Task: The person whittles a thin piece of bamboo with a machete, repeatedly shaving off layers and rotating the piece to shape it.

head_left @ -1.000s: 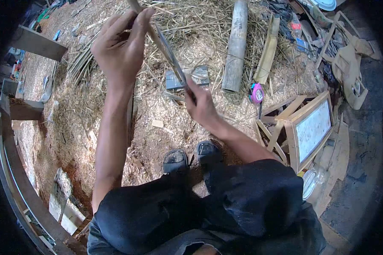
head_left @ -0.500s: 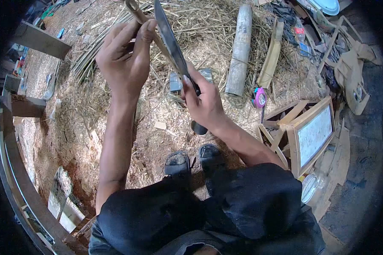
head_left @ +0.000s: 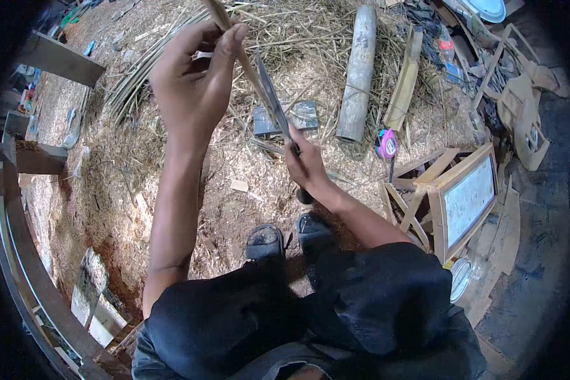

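Littered floor (head_left: 224, 166) beneath strip (head_left: 249, 71) between both hands (head_left: 195, 88) (head_left: 308, 163)

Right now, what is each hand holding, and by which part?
Left hand: a thin brown wood-like strip, pinched along its upper visible part. Right hand: a grey metal knife, gripped by its black handle.

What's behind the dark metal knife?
Behind the knife: a grey rectangular block on pale wood shavings. Block's middle is covered by the knife and thin brown stick, so unseen.
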Demonstrator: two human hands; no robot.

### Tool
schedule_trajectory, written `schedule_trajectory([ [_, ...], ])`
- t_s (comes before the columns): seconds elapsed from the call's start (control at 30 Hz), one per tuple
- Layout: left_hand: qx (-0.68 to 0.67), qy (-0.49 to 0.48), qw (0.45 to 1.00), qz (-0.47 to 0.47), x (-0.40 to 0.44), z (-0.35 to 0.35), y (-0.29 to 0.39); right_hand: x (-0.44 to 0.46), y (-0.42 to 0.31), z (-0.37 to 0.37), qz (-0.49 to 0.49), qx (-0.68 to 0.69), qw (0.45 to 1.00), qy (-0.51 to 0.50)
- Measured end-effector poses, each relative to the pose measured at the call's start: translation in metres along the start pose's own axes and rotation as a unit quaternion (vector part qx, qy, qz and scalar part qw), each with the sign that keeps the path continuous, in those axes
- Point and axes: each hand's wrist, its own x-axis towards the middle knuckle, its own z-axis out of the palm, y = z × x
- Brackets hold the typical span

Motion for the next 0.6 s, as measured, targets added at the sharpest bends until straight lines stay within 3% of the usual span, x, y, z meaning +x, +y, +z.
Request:
schedule_trajectory([
  [0.03, 0.0, 0.003, 1.0, 0.003, 0.003, -0.001, 0.004, -0.003, 0.037, 0.003, 0.239, 0.185, 0.953, -0.019],
  [0.07, 0.007, -0.009, 0.999, -0.046, 0.006, -0.002, 0.01, -0.005, 0.059, 0.004, 0.456, 0.351, 0.817, -0.035],
  [0.1, 0.015, -0.022, 0.995, -0.095, 0.008, -0.003, 0.013, -0.01, 0.057, 0.007, 0.257, 0.103, 0.96, -0.045],
  [0.13, 0.015, -0.02, 0.996, -0.091, 0.012, -0.004, 0.011, -0.003, 0.058, 0.001, 0.253, 0.103, 0.961, -0.045],
  [0.2, 0.037, -0.046, 0.998, -0.036, 0.012, -0.008, 0.004, -0.002, 0.058, -0.013, 0.367, 0.264, 0.884, -0.117],
  [0.23, 0.067, -0.04, 0.996, -0.038, 0.012, -0.009, 0.007, 0.008, -0.003, -0.011, 0.279, 0.104, 0.952, -0.075],
  [0.27, 0.067, -0.039, 0.996, -0.037, 0.014, -0.009, 0.006, 0.016, -0.022, -0.012, 0.277, 0.104, 0.952, -0.075],
  [0.33, 0.119, -0.035, 0.992, -0.001, 0.014, -0.011, 0.003, 0.026, -0.045, -0.014, 0.121, 0.022, 0.991, -0.056],
  [0.37, 0.119, -0.036, 0.992, -0.002, 0.014, -0.011, 0.004, 0.03, -0.061, -0.013, 0.122, 0.022, 0.991, -0.057],
  [0.43, 0.152, -0.027, 0.988, -0.011, 0.012, -0.01, 0.008, 0.032, -0.089, -0.01, 0.021, 0.028, 0.999, -0.03],
  [0.47, 0.152, -0.027, 0.988, -0.012, 0.012, -0.009, 0.004, 0.028, -0.083, -0.008, 0.022, 0.028, 0.999, -0.03],
  [0.53, 0.149, 0.009, 0.984, 0.099, 0.012, -0.007, -0.004, 0.017, -0.059, 0.001, -0.006, 0.047, 0.998, -0.042],
  [0.6, 0.188, 0.005, 0.978, 0.091, 0.01, -0.008, 0.004, 0.016, -0.054, -0.002, -0.001, 0.058, 0.997, -0.042],
])
